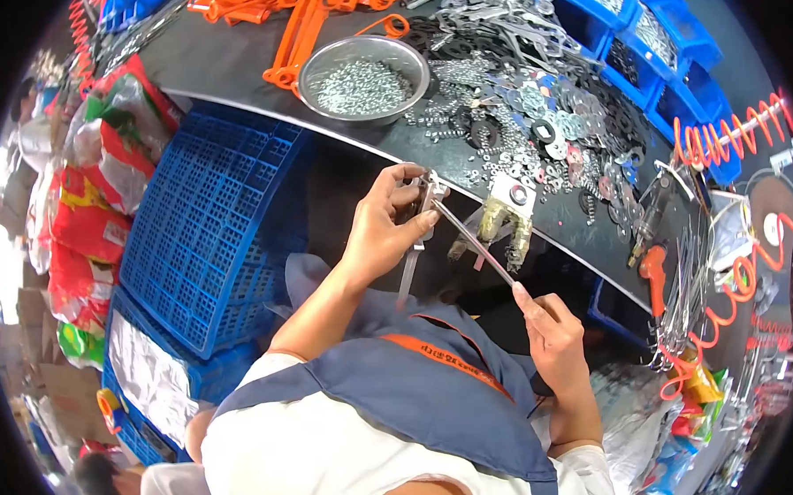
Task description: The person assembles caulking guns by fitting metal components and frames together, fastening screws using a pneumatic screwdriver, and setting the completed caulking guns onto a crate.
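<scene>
My left hand (381,225) is closed round a metal piece (430,203) just off the table's front edge. A narrow grey metal strip (409,270) hangs below that hand; whether it belongs to the piece I cannot tell. To the right, my right hand (554,336) pinches the near end of a long thin metal rod (478,247). The rod slants up to the left, and its far tip meets the metal piece by my left fingertips. Between the hands, at the table edge, sits a white block (512,197) with a round fitting and tape-wrapped legs (520,241).
On the dark table (228,59) stand a steel bowl (360,117) of small metal parts, orange handles (299,35) and heaps of washers and springs (544,121). Blue bins (649,46) line the back. Blue crates (207,230) stand left; an orange coiled hose (731,275) hangs right.
</scene>
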A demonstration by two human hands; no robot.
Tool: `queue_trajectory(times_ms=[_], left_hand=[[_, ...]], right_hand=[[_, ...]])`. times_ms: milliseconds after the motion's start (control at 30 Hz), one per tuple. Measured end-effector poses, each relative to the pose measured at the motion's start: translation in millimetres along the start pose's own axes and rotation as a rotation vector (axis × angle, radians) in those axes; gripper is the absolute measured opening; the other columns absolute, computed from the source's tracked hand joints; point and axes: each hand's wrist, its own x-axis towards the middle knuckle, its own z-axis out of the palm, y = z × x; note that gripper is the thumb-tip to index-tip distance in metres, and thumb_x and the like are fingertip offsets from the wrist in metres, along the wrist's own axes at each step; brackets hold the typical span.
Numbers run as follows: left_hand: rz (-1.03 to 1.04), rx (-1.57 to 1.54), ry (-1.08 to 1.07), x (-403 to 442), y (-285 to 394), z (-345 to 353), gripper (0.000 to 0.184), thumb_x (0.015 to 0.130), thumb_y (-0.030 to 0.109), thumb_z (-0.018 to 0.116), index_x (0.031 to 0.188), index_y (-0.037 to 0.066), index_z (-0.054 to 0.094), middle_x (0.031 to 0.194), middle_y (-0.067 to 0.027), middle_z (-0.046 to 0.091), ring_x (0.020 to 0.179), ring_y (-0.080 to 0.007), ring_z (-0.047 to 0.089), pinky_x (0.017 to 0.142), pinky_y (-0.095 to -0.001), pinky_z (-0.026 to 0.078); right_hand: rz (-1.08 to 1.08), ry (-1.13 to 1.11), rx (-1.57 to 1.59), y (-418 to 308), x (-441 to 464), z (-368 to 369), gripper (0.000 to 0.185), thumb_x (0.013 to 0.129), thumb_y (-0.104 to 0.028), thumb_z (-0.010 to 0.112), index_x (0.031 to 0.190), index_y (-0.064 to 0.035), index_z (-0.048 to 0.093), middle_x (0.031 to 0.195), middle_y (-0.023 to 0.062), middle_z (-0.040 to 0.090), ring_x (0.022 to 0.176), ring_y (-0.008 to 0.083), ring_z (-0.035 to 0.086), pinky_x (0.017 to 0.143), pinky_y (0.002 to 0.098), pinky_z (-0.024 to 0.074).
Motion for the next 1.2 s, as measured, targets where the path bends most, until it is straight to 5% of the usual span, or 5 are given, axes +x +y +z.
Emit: queue_trajectory(times_ms=[200,400,533,767,1200], left_hand=[[0.568,1.046,-0.018,-3.5,-6.4,4.6,0.057,0.073,0.002,0.069,0.123,-0.001,0.042,0.097,-0.0135,0.064,0.080,-0.0320,0.062,0.076,-0.0358,0.050],[0.494,0.928,-0.183,1.1,0.5,7.5,0.061,0.069,0.002,0.070,0.124,-0.001,0.042,0.091,-0.0153,0.062,0.085,-0.0328,0.060,0.078,-0.0382,0.048],[0.611,0.966,-0.296,9.3,12.5,12.2,0.064,0.068,0.001,0.069,0.126,-0.002,0.041,0.098,-0.0184,0.061,0.089,-0.0362,0.060,0.085,-0.0428,0.047],[1.009,0.960,-0.379,-14.6,43.3,41.2,0.059,0.063,-0.003,0.068,0.120,-0.003,0.051,0.114,-0.0185,0.061,0.107,-0.0337,0.058,0.096,-0.0524,0.041],[-0.022,0.136,-0.422,-3.9,71.7,-10.2,0.059,0.060,0.003,0.083,0.110,0.000,0.053,0.088,-0.0096,0.062,0.079,-0.0129,0.061,0.068,-0.0264,0.047]], right_hand=[[-0.165,-0.045,-0.498,-6.0,-1.2,-8.5,0.047,0.075,0.010,0.060,0.119,-0.0057,0.061,0.070,0.0091,0.049,0.056,0.0224,0.053,0.049,0.0290,0.0448],[0.510,-0.037,0.759,17.7,-26.2,43.0,0.033,0.083,0.006,0.059,0.115,-0.0002,0.063,0.073,0.0064,0.059,0.061,0.0111,0.056,0.057,0.0231,0.0463],[0.161,0.213,0.201,8.1,4.6,49.7,0.031,0.082,0.002,0.063,0.113,0.0029,0.061,0.073,0.0115,0.060,0.059,0.0174,0.058,0.057,0.0267,0.0473],[0.383,0.405,0.790,14.5,44.7,50.6,0.009,0.077,-0.002,0.068,0.084,0.0012,0.063,0.062,0.0036,0.060,0.053,0.0064,0.052,0.051,0.0241,0.0432],[0.306,0.053,1.555,26.6,19.9,53.3,0.066,0.077,-0.039,0.075,0.119,0.0023,0.046,0.082,0.0065,0.063,0.059,0.0067,0.057,0.044,0.0166,0.0361]])
